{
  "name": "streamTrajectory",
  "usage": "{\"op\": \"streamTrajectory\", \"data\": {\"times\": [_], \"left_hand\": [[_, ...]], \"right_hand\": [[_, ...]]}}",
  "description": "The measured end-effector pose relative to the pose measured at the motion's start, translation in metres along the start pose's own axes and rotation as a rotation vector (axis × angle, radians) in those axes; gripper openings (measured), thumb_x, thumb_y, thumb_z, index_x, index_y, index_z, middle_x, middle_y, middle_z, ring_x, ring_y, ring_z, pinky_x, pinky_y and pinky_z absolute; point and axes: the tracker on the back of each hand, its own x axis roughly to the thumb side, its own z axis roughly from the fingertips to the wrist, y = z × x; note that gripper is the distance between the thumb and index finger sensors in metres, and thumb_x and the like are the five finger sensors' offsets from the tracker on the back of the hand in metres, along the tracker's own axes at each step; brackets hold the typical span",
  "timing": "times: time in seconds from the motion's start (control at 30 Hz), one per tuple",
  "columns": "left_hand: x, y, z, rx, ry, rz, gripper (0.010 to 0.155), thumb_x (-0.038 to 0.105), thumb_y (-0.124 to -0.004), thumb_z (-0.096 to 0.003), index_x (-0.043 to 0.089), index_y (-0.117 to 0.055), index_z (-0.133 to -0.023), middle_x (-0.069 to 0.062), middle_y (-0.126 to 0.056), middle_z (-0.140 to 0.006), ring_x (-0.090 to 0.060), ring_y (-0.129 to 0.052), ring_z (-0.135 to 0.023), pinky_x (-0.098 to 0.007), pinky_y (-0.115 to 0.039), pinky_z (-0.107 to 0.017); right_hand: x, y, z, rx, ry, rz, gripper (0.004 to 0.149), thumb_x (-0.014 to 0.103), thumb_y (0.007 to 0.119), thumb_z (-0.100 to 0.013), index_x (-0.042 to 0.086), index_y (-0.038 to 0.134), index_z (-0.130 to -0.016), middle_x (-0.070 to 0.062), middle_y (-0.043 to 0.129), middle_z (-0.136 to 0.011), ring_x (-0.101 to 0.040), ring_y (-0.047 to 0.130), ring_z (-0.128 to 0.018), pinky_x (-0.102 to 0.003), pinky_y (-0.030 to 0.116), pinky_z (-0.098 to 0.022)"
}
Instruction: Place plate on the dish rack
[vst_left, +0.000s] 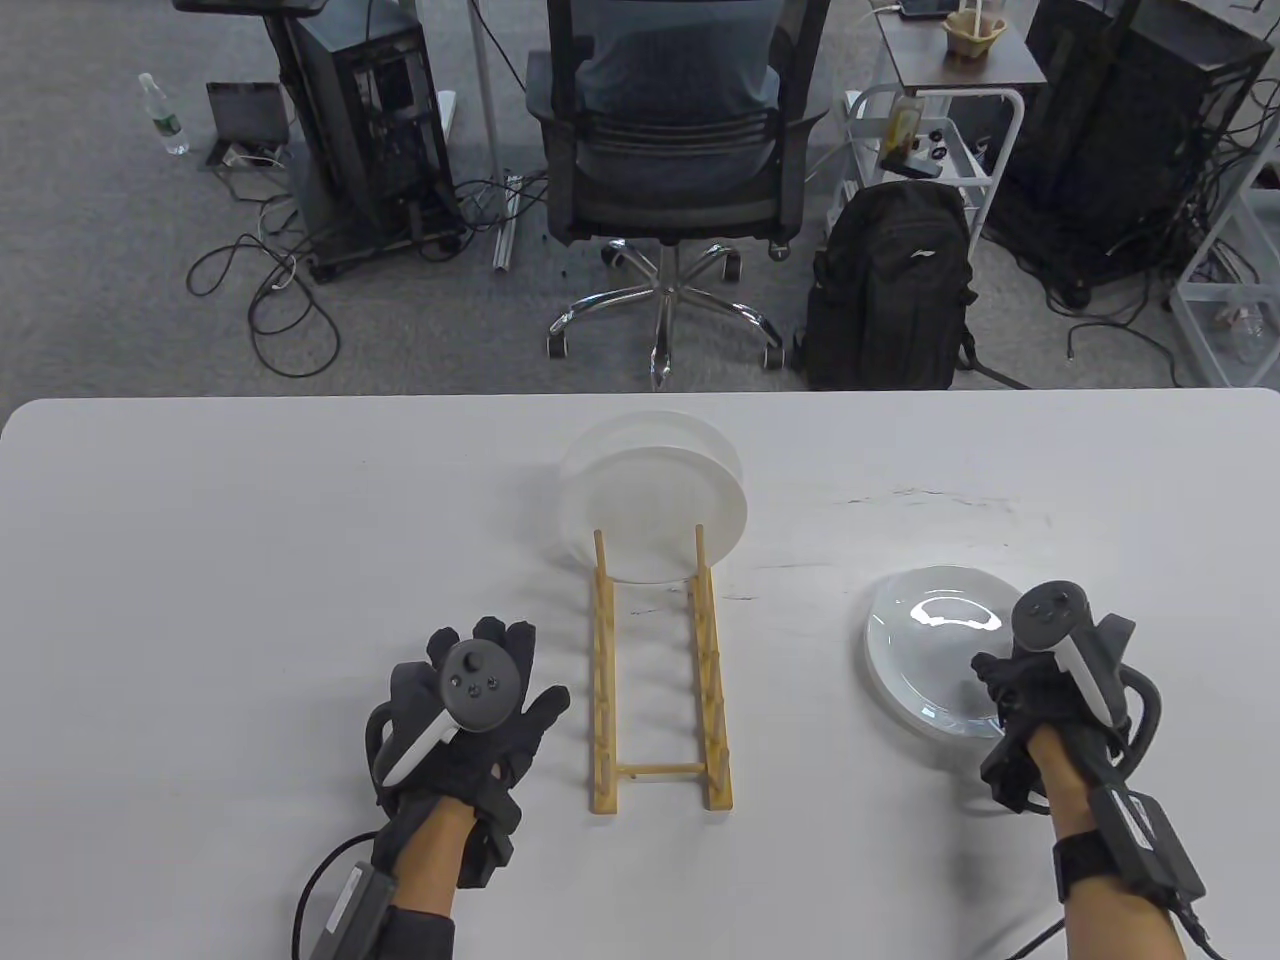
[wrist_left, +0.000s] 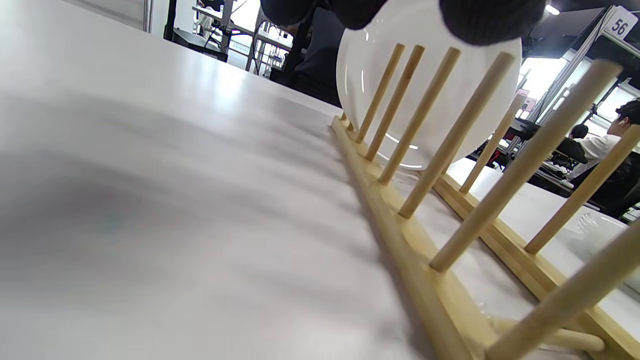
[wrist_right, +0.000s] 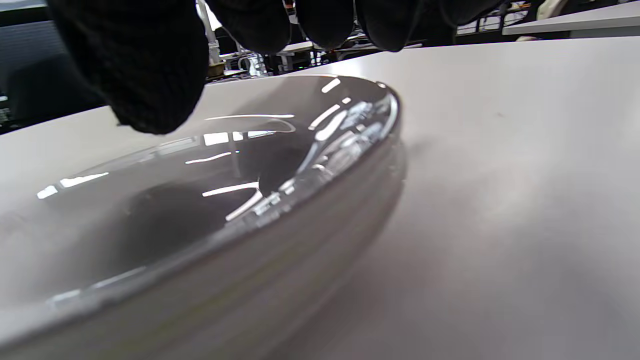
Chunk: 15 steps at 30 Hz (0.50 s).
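The plate (vst_left: 935, 665) lies flat on the counter (vst_left: 200, 560), right of the rack (vst_left: 655, 680), directly under the right hand (vst_left: 1030, 690). Fingers (wrist_right: 140, 65) are spread above its near rim, nothing yet clamped. The left hand (vst_left: 470, 715) is rested open beside the rack. A racked plate (vst_left: 665, 500) stands at the far end.

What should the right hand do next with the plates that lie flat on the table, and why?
Probably close the right hand on the near rim of the flat plates and lift one: its fingers hang over that rim, and the dish rack has free slots before the standing plates.
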Motion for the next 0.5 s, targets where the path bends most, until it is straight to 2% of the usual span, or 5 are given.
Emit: {"op": "streamTrajectory", "data": {"times": [0.1,0.23,0.33,0.43,0.5], "left_hand": [[-0.001,-0.001,-0.001,-0.008,0.005,0.003,0.080,0.058,-0.061,-0.0529,0.022,-0.031,-0.117,-0.012,-0.024,-0.123,-0.061,-0.012,-0.106,-0.079,-0.016,-0.066],[-0.001,-0.002,-0.001,-0.018,0.006,-0.002,0.080,0.058,-0.061,-0.0530,0.022,-0.031,-0.117,-0.012,-0.023,-0.123,-0.061,-0.011,-0.106,-0.079,-0.016,-0.066],[-0.001,-0.002,-0.002,-0.029,-0.001,0.002,0.080,0.058,-0.061,-0.0529,0.022,-0.030,-0.117,-0.011,-0.023,-0.123,-0.060,-0.010,-0.106,-0.079,-0.016,-0.066],[-0.001,-0.003,-0.001,-0.036,-0.003,0.003,0.080,0.058,-0.061,-0.0529,0.022,-0.030,-0.117,-0.011,-0.021,-0.123,-0.059,-0.006,-0.105,-0.079,-0.014,-0.066],[-0.001,-0.003,-0.002,-0.037,-0.004,0.003,0.080,0.058,-0.061,-0.0529,0.022,-0.030,-0.117,-0.012,-0.021,-0.123,-0.059,-0.006,-0.105,-0.078,-0.015,-0.066]], "right_hand": [[-0.016,0.000,-0.007,0.043,0.086,0.012,0.102,0.052,0.085,-0.039,0.016,0.022,-0.111,-0.016,0.008,-0.117,-0.052,0.027,-0.109,-0.070,0.034,-0.077],[-0.034,0.001,-0.015,0.100,0.158,-0.078,0.101,0.052,0.085,-0.039,0.013,0.025,-0.111,-0.021,0.015,-0.116,-0.053,0.048,-0.101,-0.066,0.049,-0.073],[-0.040,0.000,-0.017,0.090,0.188,-0.125,0.100,0.048,0.086,-0.039,0.009,0.027,-0.110,-0.021,0.046,-0.108,-0.039,0.072,-0.082,-0.058,0.066,-0.063],[-0.046,0.007,-0.023,0.147,0.170,-0.306,0.084,0.037,0.084,-0.041,-0.001,0.045,-0.105,-0.011,0.078,-0.080,-0.020,0.097,-0.045,-0.043,0.086,-0.039],[-0.048,0.005,-0.022,0.111,0.202,-0.369,0.075,0.031,0.084,-0.042,-0.002,0.053,-0.102,-0.014,0.079,-0.076,-0.024,0.099,-0.042,-0.045,0.087,-0.036]]}}
